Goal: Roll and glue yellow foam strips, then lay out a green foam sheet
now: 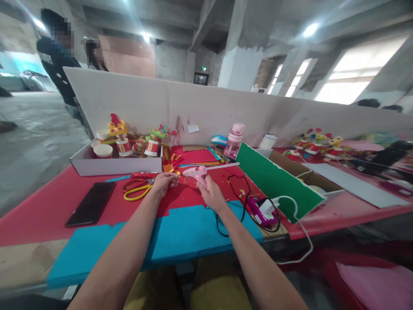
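My right hand [210, 193] grips a pink glue gun [196, 173], its nozzle pointing left toward my left hand. My left hand [164, 182] rests on the red felt [51, 202] with fingers pinched on a small craft piece too small to make out. Yellow-handled scissors [138, 192] and red-handled scissors [135, 181] lie just left of that hand. A blue felt sheet [190, 232] lies under my forearms.
A black phone [91, 203] lies at the left. A white box [116, 163] holds paper-cup toys. A green-faced cardboard box [277, 181], a pink bottle [234, 140], black and white cables [245, 202] stand to the right. Two people stand behind the divider at far left.
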Demonstrator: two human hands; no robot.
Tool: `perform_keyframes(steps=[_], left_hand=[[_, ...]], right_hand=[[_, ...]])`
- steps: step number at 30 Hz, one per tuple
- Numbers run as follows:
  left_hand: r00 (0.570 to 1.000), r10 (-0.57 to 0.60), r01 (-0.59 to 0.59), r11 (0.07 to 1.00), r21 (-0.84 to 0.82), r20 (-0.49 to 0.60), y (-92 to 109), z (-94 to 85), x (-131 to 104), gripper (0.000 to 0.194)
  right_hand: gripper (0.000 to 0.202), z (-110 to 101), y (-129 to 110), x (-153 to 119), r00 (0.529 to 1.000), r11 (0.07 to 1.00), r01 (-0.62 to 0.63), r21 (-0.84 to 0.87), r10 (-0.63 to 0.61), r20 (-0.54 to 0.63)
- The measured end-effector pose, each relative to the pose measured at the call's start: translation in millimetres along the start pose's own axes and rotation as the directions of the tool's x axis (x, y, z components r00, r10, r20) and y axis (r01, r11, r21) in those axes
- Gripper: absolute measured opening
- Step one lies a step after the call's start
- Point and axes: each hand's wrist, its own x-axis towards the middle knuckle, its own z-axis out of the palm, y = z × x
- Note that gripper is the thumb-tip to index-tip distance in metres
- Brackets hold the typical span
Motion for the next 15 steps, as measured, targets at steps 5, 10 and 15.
perform_keyframes(steps=[5, 10, 15], left_hand=[[1.0, 0.001, -0.001, 1.0, -0.001, 0.006, 0.8, 0.8, -0.3, 0.017], [1.0, 0.006, -0.006, 1.0, -0.004, 0.007, 1.0, 1.7, -0.8, 0.017], [1.0, 0.009, -0.01, 1.0, 0.001, 0.008, 0.2, 1.5, -0.8, 0.016]], right_hand=[[0.029, 0.7, -2.1, 1.0, 1.0, 0.998, 0.013, -0.055, -0.013, 0.013], [0.029, 1.8, -0.6, 1.0, 1.0, 0.995, 0.019, -0.095, -0.018, 0.008], [0.028, 1.8, -1.2, 0.9, 1.0, 0.993, 0.02, -0.119, -0.02, 0.001]])
